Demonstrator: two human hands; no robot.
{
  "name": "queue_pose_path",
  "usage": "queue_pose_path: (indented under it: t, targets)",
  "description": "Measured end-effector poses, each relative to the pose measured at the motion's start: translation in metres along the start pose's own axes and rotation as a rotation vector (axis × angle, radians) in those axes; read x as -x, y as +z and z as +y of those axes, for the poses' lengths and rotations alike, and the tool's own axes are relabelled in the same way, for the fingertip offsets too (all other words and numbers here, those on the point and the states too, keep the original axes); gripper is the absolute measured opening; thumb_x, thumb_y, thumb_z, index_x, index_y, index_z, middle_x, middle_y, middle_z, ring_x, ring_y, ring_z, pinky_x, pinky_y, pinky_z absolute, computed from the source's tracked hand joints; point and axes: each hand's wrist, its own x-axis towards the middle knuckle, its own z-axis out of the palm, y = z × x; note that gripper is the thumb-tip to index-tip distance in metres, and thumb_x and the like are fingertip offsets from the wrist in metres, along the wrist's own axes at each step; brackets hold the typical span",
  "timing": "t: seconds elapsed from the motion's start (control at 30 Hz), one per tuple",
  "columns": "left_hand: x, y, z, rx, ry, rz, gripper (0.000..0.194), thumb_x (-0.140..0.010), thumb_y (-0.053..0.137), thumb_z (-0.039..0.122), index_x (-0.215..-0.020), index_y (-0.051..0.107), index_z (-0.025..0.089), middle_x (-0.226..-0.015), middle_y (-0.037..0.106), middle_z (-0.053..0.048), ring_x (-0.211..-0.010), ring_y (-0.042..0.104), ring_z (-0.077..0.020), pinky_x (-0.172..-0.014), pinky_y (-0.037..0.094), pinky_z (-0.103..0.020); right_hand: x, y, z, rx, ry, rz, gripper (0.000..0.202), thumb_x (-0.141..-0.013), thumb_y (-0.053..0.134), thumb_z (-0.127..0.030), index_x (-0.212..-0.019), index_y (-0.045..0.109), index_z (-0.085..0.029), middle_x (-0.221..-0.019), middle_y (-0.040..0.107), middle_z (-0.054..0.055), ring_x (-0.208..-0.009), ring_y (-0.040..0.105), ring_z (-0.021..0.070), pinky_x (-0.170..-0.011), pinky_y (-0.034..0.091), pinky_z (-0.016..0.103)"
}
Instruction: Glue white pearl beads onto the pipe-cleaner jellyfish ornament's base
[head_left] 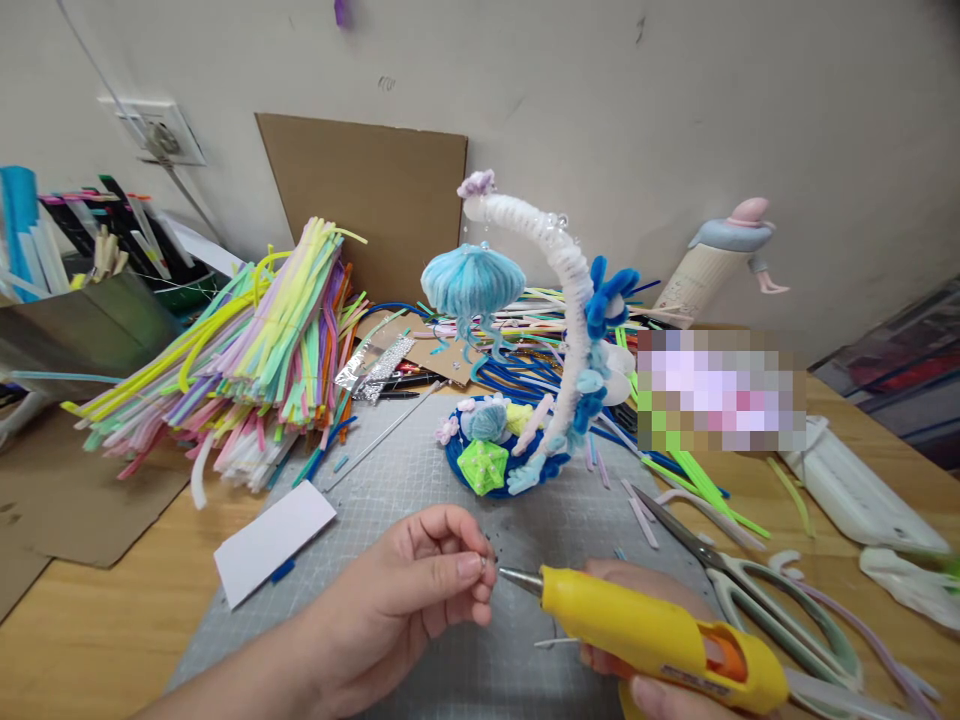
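Observation:
In the lower middle, my left hand (409, 600) pinches something small between thumb and forefinger, too small to make out. My right hand (645, 590) is wrapped round a yellow hot glue gun (637, 630), partly hidden behind its body. The metal nozzle (521, 578) points left, close to my left fingertips. Beyond both hands stands a craft piece with a white fuzzy arch (574, 300). A light blue jellyfish (474, 283) hangs from the arch top. At the blue base sits a green star shape (484, 467) beside a pink piece (448, 430).
Bundles of pipe cleaners (277, 350) lie at the left behind a white card (275, 540). Grey-handled scissors (787, 610) rest at the right near a white glue bottle (862, 490). A grey cutting mat (382, 470) lies beneath the craft piece. Cardboard (367, 200) leans on the wall.

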Motion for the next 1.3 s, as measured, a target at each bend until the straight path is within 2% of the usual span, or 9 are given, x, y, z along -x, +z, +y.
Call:
queue_pose_path:
  t: [0.17,0.4,0.53,0.7,0.9,1.07,1.3]
  targets:
    - [0.0,-0.002,-0.001,-0.005,-0.015,-0.022,0.01,-0.072,0.074,0.016,-0.076,0.066,0.012,-0.066,0.063,-0.002,-0.059,0.059,-0.0077,-0.058,0.048,-0.017,0.003,-0.001,-0.003,0.041,0.041,-0.001,0.026,-0.084,0.047,-0.049,-0.077,0.062,-0.029,-0.062,0.061,0.002,-0.058,0.06,0.0235,-0.057,0.048,0.034]
    - [0.0,0.0,-0.002,0.024,-0.027,-0.036,0.01,-0.073,0.073,0.016,-0.076,0.065,0.011,-0.065,0.063,-0.002,-0.058,0.059,-0.0072,-0.058,0.048,-0.017,0.002,-0.002,-0.004,0.032,0.024,-0.003,0.02,-0.082,0.048,-0.046,-0.077,0.058,-0.029,-0.061,0.06,0.001,-0.057,0.059,0.0213,-0.055,0.046,0.031]
    - [0.0,0.001,-0.001,0.03,-0.022,-0.039,0.01,-0.073,0.073,0.015,-0.075,0.064,0.011,-0.066,0.062,-0.002,-0.059,0.059,-0.0069,-0.059,0.05,-0.018,0.0,-0.002,0.001,0.025,-0.015,-0.068,0.02,-0.081,0.047,-0.045,-0.076,0.055,-0.028,-0.061,0.058,0.0,-0.054,0.057,0.0188,-0.052,0.044,0.028]
    - [0.0,-0.002,-0.006,-0.002,0.018,-0.055,0.01,-0.074,0.073,0.018,-0.075,0.064,0.012,-0.065,0.062,-0.002,-0.057,0.058,-0.0068,-0.058,0.049,-0.018,-0.001,-0.002,0.005,0.035,-0.028,-0.095,0.022,-0.082,0.045,-0.045,-0.076,0.054,-0.027,-0.063,0.058,0.001,-0.057,0.057,0.0189,-0.052,0.044,0.028]
    - [-0.002,0.001,-0.011,-0.046,0.111,-0.051,0.013,-0.069,0.077,0.02,-0.072,0.065,0.014,-0.066,0.063,-0.001,-0.058,0.059,-0.0072,-0.057,0.049,-0.018,0.004,0.0,0.004,0.01,0.026,-0.032,0.03,-0.083,0.046,-0.054,-0.075,0.057,-0.028,-0.062,0.057,0.0,-0.057,0.057,0.0197,-0.054,0.044,0.029]
    - [-0.002,0.003,-0.011,-0.063,0.137,-0.039,0.014,-0.067,0.079,0.021,-0.07,0.066,0.015,-0.067,0.064,-0.001,-0.058,0.06,-0.0083,-0.058,0.049,-0.019,0.003,0.0,0.002,0.02,-0.008,-0.062,0.029,-0.083,0.046,-0.052,-0.075,0.057,-0.027,-0.063,0.059,0.0,-0.056,0.056,0.0185,-0.051,0.042,0.028]
    - [-0.004,0.0,-0.011,-0.152,0.191,0.012,0.02,-0.064,0.08,0.03,-0.067,0.066,0.016,-0.064,0.059,0.001,-0.056,0.053,-0.0082,-0.056,0.041,-0.021,0.004,0.0,0.002,-0.019,0.021,-0.024,0.028,-0.082,0.049,-0.052,-0.076,0.059,-0.027,-0.062,0.057,0.001,-0.058,0.058,0.0211,-0.055,0.044,0.031]
